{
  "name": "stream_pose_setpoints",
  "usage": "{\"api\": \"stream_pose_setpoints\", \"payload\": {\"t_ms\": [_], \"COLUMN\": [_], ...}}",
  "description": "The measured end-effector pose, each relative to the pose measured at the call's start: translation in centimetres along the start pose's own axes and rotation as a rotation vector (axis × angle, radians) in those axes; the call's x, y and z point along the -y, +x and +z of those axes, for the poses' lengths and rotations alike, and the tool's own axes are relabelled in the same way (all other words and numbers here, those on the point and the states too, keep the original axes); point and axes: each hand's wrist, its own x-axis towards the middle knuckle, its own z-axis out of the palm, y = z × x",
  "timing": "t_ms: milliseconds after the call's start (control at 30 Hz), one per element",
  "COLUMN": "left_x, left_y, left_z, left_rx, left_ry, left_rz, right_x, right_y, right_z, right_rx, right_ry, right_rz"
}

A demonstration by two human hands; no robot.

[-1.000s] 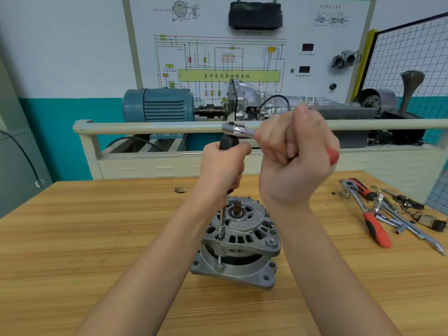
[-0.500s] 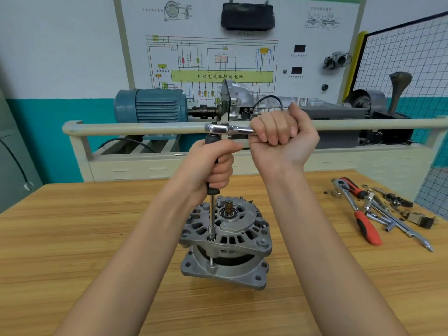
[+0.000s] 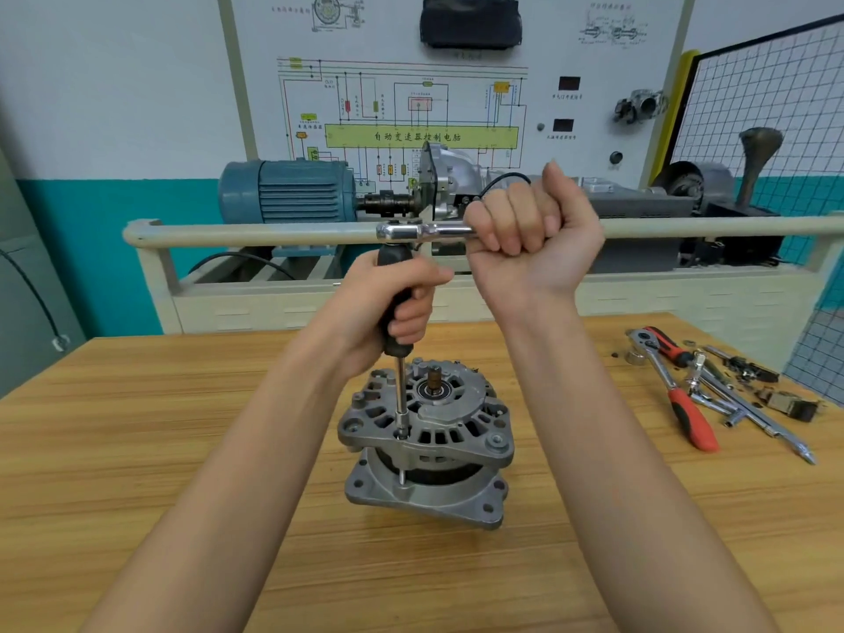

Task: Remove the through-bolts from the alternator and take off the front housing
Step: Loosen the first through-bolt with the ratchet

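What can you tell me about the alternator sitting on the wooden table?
The alternator is grey cast metal, standing upright on the wooden table with its shaft end pointing up. Its slotted front housing sits above a dark middle band and a flanged base with bolt holes. A socket tool, held by the left hand, stands on a bolt at its left edge.

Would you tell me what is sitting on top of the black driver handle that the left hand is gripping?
A chrome ratchet head sits on the top end of the black driver handle. Its shaft runs right into the right hand, which covers the grip. The joint between ratchet and handle is not visible.
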Motion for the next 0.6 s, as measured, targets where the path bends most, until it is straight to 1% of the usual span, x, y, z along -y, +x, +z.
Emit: {"api": "stream_pose_setpoints", "payload": {"t_ms": [33,100,167,200,267,333,400,467,533,600], "left_x": [-0.1,-0.2,-0.2,-0.1,0.1,0.3,0.4,0.6,0.7,0.8], "left_y": [0.0,0.1,0.1,0.1,0.1,0.2,0.4,0.6,0.6,0.5], "left_z": [-0.2,-0.2,0.0,0.2,0.5,1.1,1.7,2.2,2.4,2.2], "left_rx": [0.063,0.139,0.147,0.112,-0.025,-0.188,-0.328,-0.435,-0.487,-0.474], "left_ry": [-0.015,-0.072,-0.117,-0.111,-0.058,-0.016,0.009,0.043,0.069,0.080], "left_rz": [-0.009,-0.032,-0.057,-0.064,-0.058,-0.034,-0.007,0.016,0.032,0.035], "right_x": [0.1,-0.1,-0.4,-0.5,-0.5,-0.8,-2.0,-3.3,-3.8,-3.2], "right_y": [0.5,1.2,1.2,1.0,0.2,-1.0,-2.4,-3.4,-3.7,-3.3], "right_z": [-0.4,-1.0,-1.1,-0.9,-0.4,0.4,1.5,2.4,2.7,2.4], "right_rx": [-0.050,-0.120,-0.143,-0.144,-0.109,-0.009,0.118,0.163,0.165,0.192], "right_ry": [0.084,0.214,0.269,0.261,0.164,-0.055,-0.324,-0.550,-0.633,-0.553], "right_rz": [0.048,0.099,0.104,0.088,0.022,-0.100,-0.310,-0.506,-0.575,-0.521]}}
